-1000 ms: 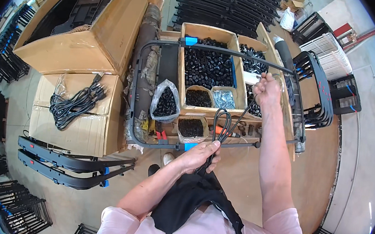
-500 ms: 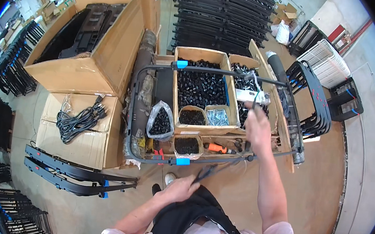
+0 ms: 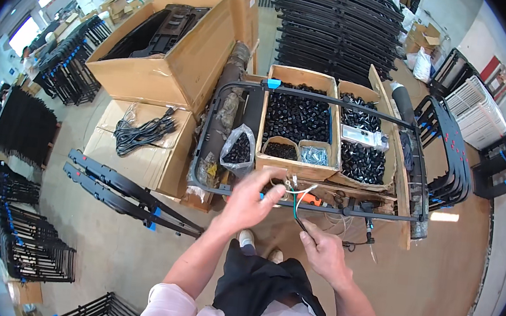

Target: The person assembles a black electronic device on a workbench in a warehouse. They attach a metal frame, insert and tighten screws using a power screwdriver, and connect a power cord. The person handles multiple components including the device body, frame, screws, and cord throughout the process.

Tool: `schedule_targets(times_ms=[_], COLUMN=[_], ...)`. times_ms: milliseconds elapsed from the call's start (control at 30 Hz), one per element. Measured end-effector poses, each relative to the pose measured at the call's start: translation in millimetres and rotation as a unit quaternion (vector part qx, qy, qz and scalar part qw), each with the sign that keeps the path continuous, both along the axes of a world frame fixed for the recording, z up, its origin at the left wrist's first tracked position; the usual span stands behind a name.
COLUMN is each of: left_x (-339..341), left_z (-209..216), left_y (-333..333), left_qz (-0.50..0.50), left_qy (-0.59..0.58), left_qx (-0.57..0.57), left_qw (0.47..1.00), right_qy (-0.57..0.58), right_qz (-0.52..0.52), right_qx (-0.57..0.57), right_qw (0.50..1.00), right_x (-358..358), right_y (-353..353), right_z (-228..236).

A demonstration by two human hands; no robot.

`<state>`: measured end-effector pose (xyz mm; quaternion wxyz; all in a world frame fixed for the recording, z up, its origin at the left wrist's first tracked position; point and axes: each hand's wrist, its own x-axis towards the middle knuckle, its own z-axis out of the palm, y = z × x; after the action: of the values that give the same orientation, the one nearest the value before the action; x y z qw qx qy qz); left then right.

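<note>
My right hand (image 3: 325, 250) is closed around a black cable (image 3: 303, 226) in front of the frame's near bar. From the cable's far end, thin green and white wires (image 3: 299, 198) fan out toward my left hand (image 3: 250, 201). That hand has its thumb apart from its slightly blurred fingers, close beside the wire ends; any contact is hard to make out. Both hands are by the near bar of a black rectangular frame (image 3: 352, 212) with rounded corners, which lies across the workbench. An orange-handled tool (image 3: 311, 199) lies behind the wires.
Open boxes hold many small black parts (image 3: 299, 118), with a tub of silvery screws (image 3: 314, 156) and a clear bag (image 3: 239, 151) nearby. A white device (image 3: 357, 135) rests on the right box. Coiled black cables (image 3: 143, 130) lie on a carton at left. Curved black bars (image 3: 121, 182) stick out below.
My right hand has come down from near the white device and now grips the cable. My left hand has released the cable and moved up to the wire ends. The view has shifted.
</note>
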<state>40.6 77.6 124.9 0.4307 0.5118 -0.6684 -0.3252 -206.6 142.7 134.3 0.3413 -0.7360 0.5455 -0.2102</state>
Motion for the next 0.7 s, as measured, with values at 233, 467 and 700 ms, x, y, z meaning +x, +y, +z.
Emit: schedule_targets(times_ms=[233,467,700], left_x=[-45.1,-46.6,-30.0], left_z=[-64.4,-74.5,-97.3], left_y=[48.9,82.9,104.1], left_qz=[0.044,0.001,-0.029], left_qy=[0.039,0.242,-0.055], left_qx=[0.122,0.380,0.044], left_qw=[0.991,0.893,0.997], right_qy=[0.044,0.038,0.040], right_qz=[0.032,0.092,0.142], right_qx=[0.001,0.010,0.032], right_qw=[0.998,0.995,0.989], right_x=[-31.9,-37.4,-22.7], right_y=[23.5,38.3,37.2], right_z=[-21.7,-46.8,-53.5])
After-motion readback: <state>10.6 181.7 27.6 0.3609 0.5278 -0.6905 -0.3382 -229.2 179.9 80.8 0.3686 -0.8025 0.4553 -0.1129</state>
